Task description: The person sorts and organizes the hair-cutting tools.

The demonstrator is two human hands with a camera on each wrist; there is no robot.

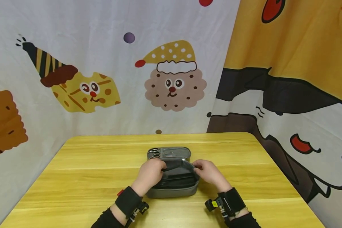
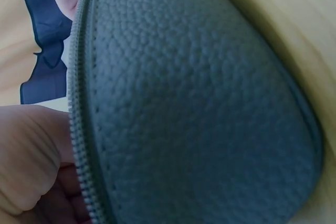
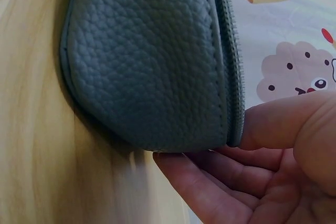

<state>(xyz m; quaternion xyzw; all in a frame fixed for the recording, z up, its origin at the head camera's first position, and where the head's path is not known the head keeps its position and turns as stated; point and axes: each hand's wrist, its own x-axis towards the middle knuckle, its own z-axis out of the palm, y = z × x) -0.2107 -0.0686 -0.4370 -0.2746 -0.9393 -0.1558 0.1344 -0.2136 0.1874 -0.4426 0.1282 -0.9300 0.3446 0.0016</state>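
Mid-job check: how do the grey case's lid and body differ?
Position: the lid lies folded back, farther from the person; the body sits nearer.
Depth: the lid looks shallow, while the body has taller walls.
Contents: the lid carries metal tools at its left end; the body shows a dark, partly hidden interior.
Shared: both are grey with rounded corners.

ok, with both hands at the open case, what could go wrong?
The right hand pinches the case: a hard pull might drag it. The zip lies by that thumb and could nip skin. Tools sit in the open lid; some may slip out if it lifts.
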